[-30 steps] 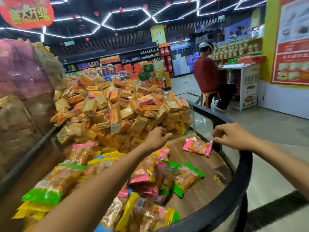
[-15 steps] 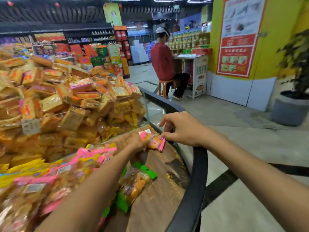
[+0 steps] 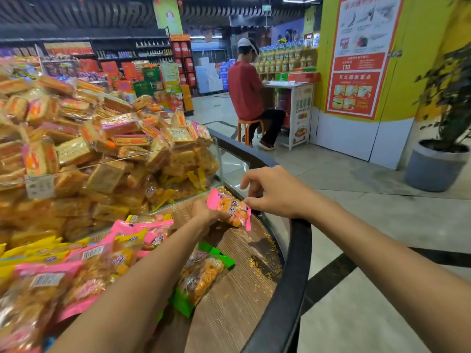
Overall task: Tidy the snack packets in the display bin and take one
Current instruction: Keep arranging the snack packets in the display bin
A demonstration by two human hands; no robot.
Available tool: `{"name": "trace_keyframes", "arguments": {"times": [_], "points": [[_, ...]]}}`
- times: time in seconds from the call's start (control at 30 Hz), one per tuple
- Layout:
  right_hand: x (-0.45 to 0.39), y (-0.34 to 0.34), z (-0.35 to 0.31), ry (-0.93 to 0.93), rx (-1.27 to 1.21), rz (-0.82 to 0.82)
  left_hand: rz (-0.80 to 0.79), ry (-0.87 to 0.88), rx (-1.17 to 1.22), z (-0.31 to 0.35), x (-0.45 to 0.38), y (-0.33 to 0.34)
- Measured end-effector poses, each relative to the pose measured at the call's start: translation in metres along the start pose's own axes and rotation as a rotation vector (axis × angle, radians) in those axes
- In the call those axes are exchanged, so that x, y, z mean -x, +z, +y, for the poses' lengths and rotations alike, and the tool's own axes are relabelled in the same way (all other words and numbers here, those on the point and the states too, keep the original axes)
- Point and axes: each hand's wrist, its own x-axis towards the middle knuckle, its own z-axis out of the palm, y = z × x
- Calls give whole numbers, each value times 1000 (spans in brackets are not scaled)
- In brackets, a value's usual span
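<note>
shop floor, round display bin (image 3: pixel 288 289) with wooden base. left hand (image 3: pixel 204 210) gripping pink snack packet (image 3: pixel 228 208) from beneath; right hand (image 3: pixel 275 192) pinching its edge.

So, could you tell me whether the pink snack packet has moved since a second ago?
Yes. The pink snack packet is lifted off the wooden bin floor where it lay, now held between the left hand and right hand.
</note>
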Motion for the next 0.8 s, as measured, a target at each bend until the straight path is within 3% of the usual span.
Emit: {"name": "trace_keyframes", "arguments": {"times": [0.3, 0.5, 0.63, 0.8], "points": [[0, 0, -1, 63, 44, -13, -8, 144, 96, 35, 45, -33], [4, -3, -8, 133, 98, -39, -119, 224, 113, 79, 120, -83], [7, -7, -16, 144, 275, -104, -150, 270, 127, 83, 187, -135], [16, -7, -45, 149, 494, -136, -69, 273, 153, 55, 259, -218]]}}
